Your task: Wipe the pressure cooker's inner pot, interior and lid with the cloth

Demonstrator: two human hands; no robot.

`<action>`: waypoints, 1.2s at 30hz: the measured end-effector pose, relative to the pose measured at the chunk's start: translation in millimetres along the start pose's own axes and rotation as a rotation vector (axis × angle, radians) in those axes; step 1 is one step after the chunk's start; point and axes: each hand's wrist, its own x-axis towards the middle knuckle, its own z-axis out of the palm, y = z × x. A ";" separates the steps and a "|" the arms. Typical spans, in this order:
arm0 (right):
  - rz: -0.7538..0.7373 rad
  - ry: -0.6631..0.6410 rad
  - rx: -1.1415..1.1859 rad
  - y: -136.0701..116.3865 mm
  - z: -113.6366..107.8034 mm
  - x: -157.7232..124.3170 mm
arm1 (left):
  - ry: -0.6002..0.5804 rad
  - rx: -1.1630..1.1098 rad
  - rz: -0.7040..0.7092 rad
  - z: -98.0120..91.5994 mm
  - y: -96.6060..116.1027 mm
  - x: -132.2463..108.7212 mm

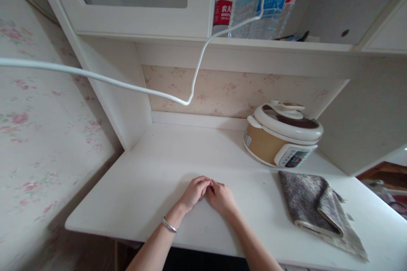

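My left hand [194, 192] and my right hand [221, 195] rest together on the white tabletop [143, 190], near its front edge. Fingers on both are curled in, and the two hands touch at the fingertips and thumbs. I see nothing held in either one. A silver bangle [168, 224] circles my left wrist. To the right of my hands lies a folded grey-brown cloth [310, 203]. Behind the cloth stands a tan and white electric cooker [267, 144] with its lid on and a control panel facing forward.
A white cable [127, 87] hangs across the view in front of the cabinet. On the open shelf above stand several plastic bottles [248, 4]. A cabinet door [143, 19] with a pane is at upper left. Floral wallpaper [32, 135] covers the left wall.
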 end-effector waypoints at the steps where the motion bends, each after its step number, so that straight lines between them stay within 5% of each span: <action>1: -0.002 0.002 -0.001 0.1 0.0 -0.1 | 0.001 0.002 -0.002 -0.1 -0.1 0.2; 36: -0.007 0.009 -0.004 1.0 0.9 0.1 | -0.010 -0.024 0.034 -1.7 -5.1 1.2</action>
